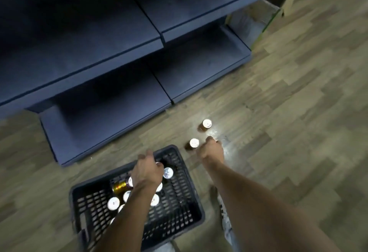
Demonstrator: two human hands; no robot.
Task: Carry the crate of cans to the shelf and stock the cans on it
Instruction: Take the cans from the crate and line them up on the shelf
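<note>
Two bare arms reach down. Left hand (146, 169) dips into the crate (179, 208) on the floor (278, 112), among the cans (113, 203); I cannot tell if it holds one. Right hand (211, 149) hangs by two cans standing on the floor, one (194, 143) just beside it, one (206, 123) farther; its fingers look bent, holding nothing I can see. Blue shelf (95, 72) waits in front. That hand could bump the near can and send it rolling.

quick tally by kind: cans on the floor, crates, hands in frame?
Cans standing on the floor: 2, a near can and a far can
Crates: 1, the black crate holding more cans, partly hidden by an arm
Hands: 2, left hand, right hand
Total: 5
</note>
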